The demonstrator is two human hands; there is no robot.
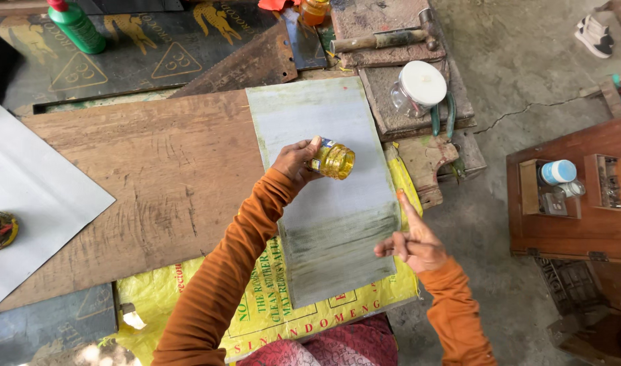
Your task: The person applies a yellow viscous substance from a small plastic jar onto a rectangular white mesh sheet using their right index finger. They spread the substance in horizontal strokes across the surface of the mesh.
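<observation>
My left hand (293, 159) grips a small yellow jar (335, 160), tipped on its side over the grey board (324, 129) in the middle of the frame, maybe so its open mouth faces the board. My right hand (413, 242) holds nothing; one finger sticks up near the board's right edge. The lower board is dark and smeared. The top is bare, with room to move.
</observation>
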